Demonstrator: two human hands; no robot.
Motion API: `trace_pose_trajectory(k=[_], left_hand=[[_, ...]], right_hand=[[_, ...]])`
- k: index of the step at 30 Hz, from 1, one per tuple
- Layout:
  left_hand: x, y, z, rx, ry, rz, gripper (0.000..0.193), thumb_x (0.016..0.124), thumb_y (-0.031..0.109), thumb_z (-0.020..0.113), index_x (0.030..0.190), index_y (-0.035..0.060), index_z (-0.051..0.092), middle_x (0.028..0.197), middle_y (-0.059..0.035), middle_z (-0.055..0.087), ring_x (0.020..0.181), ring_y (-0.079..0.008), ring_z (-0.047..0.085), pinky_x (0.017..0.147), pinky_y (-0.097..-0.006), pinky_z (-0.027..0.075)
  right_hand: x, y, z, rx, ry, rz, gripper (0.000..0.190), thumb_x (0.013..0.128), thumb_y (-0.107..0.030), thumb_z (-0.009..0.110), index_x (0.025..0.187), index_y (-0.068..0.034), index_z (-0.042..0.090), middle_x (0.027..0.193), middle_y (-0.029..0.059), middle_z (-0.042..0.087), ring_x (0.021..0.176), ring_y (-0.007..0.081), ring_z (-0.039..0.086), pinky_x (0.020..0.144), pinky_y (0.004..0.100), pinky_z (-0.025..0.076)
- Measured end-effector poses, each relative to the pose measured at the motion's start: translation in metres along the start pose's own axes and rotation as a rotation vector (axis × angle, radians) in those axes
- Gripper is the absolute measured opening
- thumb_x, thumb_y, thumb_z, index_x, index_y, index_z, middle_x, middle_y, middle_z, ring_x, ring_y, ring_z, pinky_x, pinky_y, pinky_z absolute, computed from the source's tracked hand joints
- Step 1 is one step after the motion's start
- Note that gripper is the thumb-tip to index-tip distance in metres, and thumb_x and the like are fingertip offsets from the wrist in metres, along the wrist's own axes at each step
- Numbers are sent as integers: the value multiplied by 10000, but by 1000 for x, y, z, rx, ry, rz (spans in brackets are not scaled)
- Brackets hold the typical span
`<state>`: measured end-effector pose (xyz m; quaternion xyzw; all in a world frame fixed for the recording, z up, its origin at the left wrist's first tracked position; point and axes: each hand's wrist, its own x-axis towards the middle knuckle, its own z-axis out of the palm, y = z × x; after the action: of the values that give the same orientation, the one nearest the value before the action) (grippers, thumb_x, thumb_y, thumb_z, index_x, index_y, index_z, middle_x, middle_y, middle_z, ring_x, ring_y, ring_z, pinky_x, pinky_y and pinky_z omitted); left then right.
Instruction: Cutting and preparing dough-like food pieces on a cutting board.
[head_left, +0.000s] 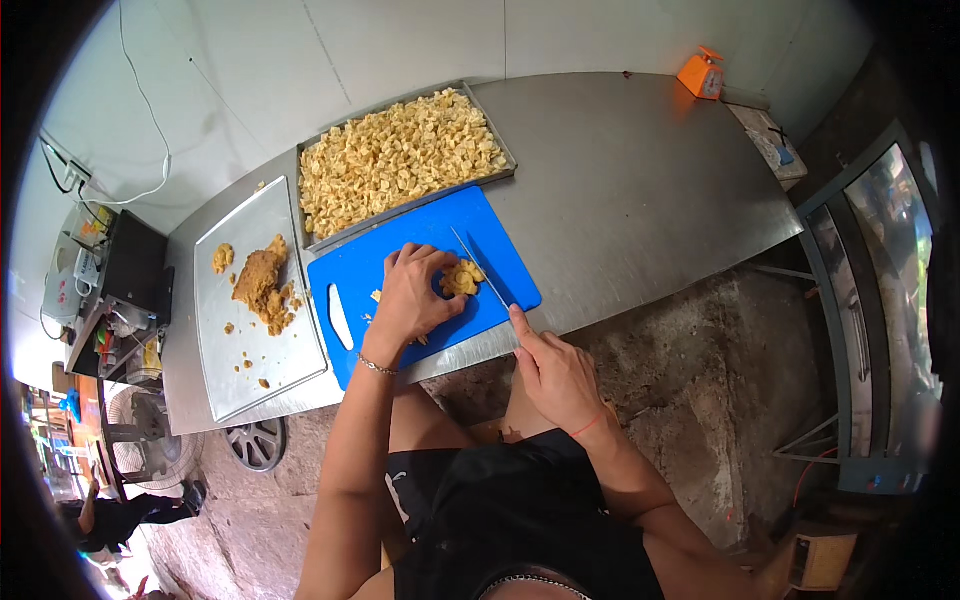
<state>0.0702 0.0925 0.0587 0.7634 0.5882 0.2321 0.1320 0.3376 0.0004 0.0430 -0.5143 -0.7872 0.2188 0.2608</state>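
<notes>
On a blue plastic cutting board (420, 217), my left hand (420, 289) steadies a yellow-brown lump of food (461, 278) between thumb and fingers. My right hand (555, 371) grips a knife (484, 271) by its handle, which the fingers mostly hide. Its blade points away from me along the lump's right side; whether it touches the lump I cannot tell. Small pale scraps (376, 295) lie on the board beside my left hand. Behind the board, a metal tray (516, 166) is heaped with small yellow cut pieces (397, 157).
A flat metal tray (217, 360) at left holds a crumbly brown mass (261, 281) and loose bits. All stand on a stainless steel table (637, 172). An orange dial scale (702, 75) sits at the far right corner. A fan (150, 435) and another person (127, 517) are at lower left.
</notes>
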Motion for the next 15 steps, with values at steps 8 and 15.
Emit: trace_pose_trajectory(k=[8, 15], left_hand=[[-2, -10, 8, -24, 41, 41, 536, 681, 262, 925, 1178, 83, 840, 1123, -72, 778, 1216, -325, 660, 1172, -485, 463], [0, -6, 3, -24, -6, 2, 528, 676, 246, 921, 1174, 88, 845, 1122, -68, 779, 1202, -326, 654, 1186, -487, 459]], right_hand=[[-9, -17, -8, -214, -85, 54, 608, 1109, -178, 648, 1711, -154, 560, 962, 187, 733, 782, 449, 758, 708, 565, 600], [7, -10, -1, -277, -107, -18, 597, 1105, -169, 639, 1695, -114, 571, 936, 210, 760, 794, 438, 779, 704, 548, 614]])
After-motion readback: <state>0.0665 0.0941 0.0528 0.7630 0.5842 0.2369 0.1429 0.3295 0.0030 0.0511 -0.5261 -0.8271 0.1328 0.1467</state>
